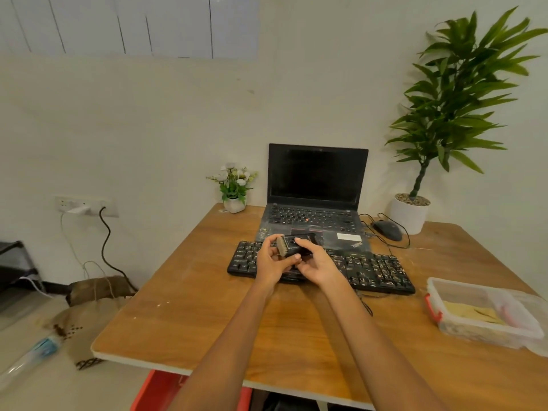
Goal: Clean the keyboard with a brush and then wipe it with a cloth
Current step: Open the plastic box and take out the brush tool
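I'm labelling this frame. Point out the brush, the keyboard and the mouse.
Black brush with tan bristles [298, 244], head view: black body.
Black desktop keyboard [376, 269], head view: right-hand keys.
Dark grey corded mouse [388, 229], head view: top shell.

Brightness: we see an evenly lit, fairly bright room with soft, diffuse light.
Shadows: faint and short under the keyboard [323, 266] just below the fingers [274, 243].
Glare: mild sheen on the table [184, 307] nearer us than the fingers; the window [127, 23] far above them looks washed out.
Sharpness: soft overall, and the fingers are slightly smeared.
Distortion: wide-angle bending far from the fingers, where the table edges curve.
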